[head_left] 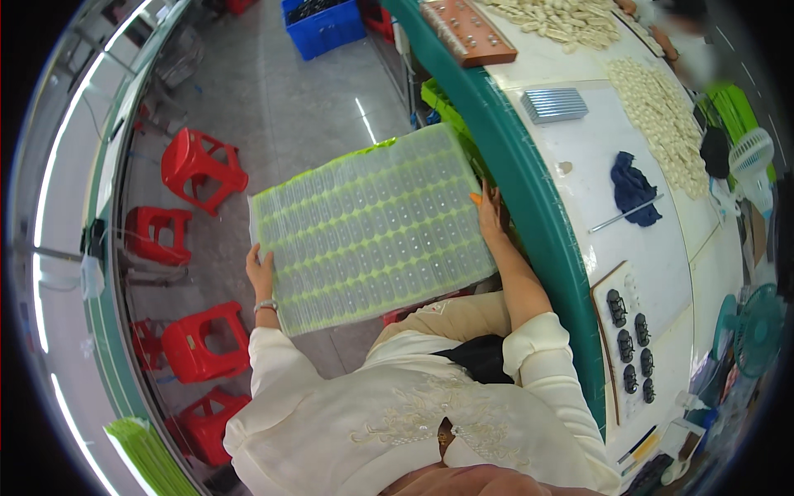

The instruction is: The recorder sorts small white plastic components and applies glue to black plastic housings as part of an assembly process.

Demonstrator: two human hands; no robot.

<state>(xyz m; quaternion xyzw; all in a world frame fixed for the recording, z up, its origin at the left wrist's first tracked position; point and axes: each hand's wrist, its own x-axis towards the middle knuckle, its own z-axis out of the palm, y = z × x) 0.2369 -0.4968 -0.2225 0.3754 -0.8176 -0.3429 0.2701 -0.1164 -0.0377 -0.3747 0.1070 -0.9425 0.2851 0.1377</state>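
A wide clear plastic tray [376, 240] with rows of moulded pockets is in front of my body, tilted, with lime green showing through it and along its far edge. It looks like a stack of such trays; what lies underneath is hidden. My left hand [260, 274] grips its left edge, thumb on top and other fingers partly hidden. At the right edge, my right hand [491, 217] closes on the tray beside the table's green border. Something small and orange [475, 198] shows at a right fingertip.
Red stools [205, 341] line the left side. A green-edged worktable [542, 194] runs along the right, bearing a dark blue cloth [633, 188], metal bars [554, 105] and a board with black parts [626, 351]. A blue crate [324, 29] stands on the floor ahead. Another person is at the far right.
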